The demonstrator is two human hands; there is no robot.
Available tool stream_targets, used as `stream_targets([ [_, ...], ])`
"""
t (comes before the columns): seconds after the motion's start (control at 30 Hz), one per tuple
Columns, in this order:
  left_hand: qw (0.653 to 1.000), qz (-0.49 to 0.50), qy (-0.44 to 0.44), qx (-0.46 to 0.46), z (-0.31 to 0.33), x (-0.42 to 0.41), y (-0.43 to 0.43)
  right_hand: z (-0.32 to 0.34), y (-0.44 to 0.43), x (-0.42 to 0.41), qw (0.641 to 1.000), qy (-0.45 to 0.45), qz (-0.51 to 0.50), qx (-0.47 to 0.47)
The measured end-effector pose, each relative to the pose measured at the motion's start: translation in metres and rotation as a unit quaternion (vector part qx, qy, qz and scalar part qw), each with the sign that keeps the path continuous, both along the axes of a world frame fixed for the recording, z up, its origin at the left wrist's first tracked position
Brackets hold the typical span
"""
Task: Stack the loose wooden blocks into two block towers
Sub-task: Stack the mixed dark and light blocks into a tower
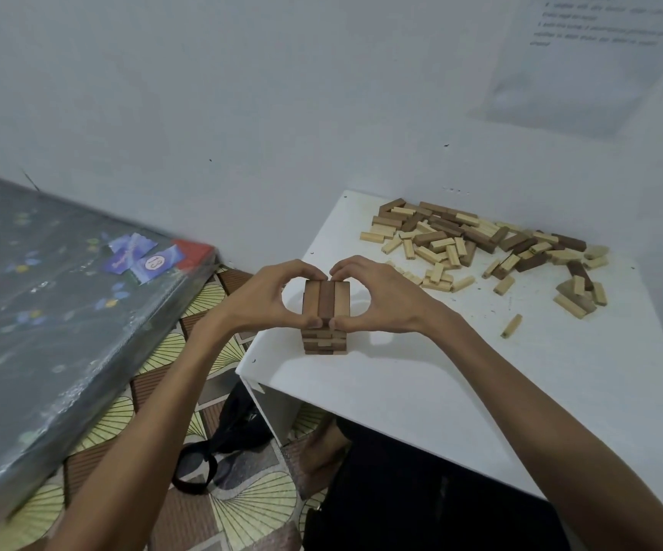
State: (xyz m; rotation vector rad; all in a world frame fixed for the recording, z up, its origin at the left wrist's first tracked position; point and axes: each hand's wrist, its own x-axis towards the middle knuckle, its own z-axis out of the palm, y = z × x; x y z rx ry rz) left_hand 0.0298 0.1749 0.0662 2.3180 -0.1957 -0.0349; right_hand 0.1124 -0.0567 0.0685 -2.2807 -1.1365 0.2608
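I see the left hand (pixel 270 298) and right hand (pixel 377 298) pinching the top of the tower (pixel 325 308) on a white counter (pixel 421 391). Loose blocks (pixel 476 242) lie beyond the right hand, and seemingly a wrapped mattress (pixel 55 312) lies left of both.

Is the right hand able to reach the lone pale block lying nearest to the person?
Probably yes: the pale block lies alone on bare table, nothing between it and the right hand. That hand must first release the tower, which it pinches with the left hand.
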Motion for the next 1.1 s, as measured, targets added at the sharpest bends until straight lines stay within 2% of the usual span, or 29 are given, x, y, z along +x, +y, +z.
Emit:
stream_targets([
  [1.1,1.0,-0.002,0.003,-0.008,-0.014,-0.003,0.002,-0.017,0.003,-0.002,1.0,0.002,-0.011,-0.02],
])
